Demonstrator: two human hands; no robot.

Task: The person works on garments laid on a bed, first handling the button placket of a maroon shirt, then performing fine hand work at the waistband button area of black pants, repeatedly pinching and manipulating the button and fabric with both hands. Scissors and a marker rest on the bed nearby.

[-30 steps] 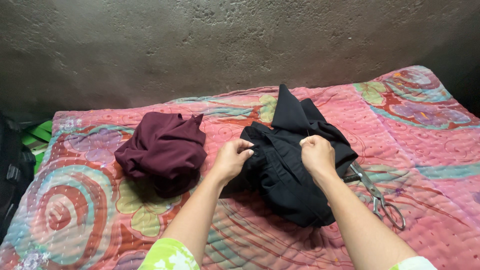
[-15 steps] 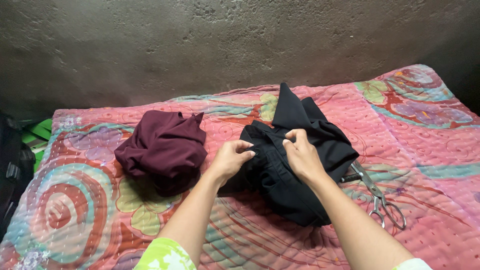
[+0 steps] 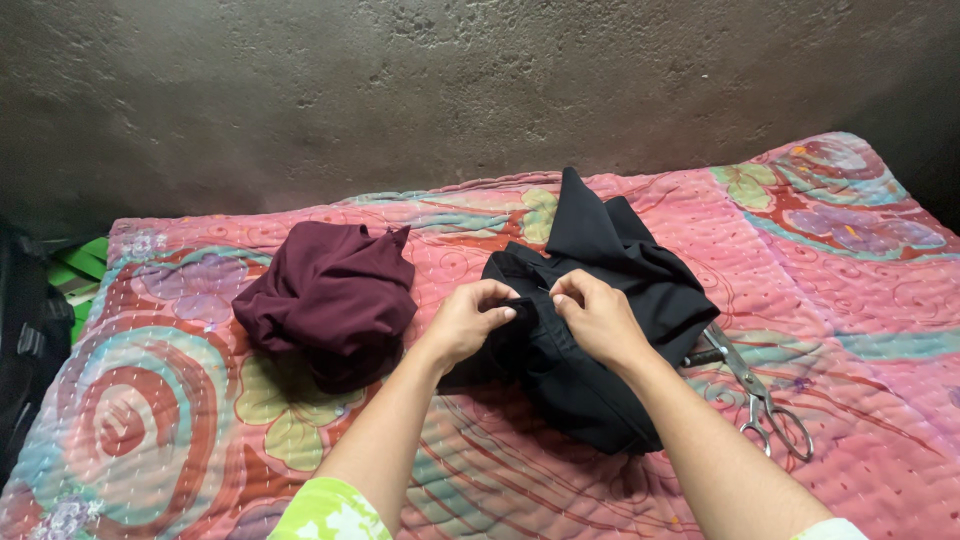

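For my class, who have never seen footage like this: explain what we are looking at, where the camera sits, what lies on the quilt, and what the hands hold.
There is no machine here. A person wears a camera on the head, so the one picture looks down along their own two bare arms. The left hand and right hand both pinch a bunched black cloth close together near its top edge. The cloth lies on a pink patterned quilt in front of a rough grey wall. To the left lies a heaped maroon cloth, untouched. To the right lie metal scissors, their tip partly under the black cloth.
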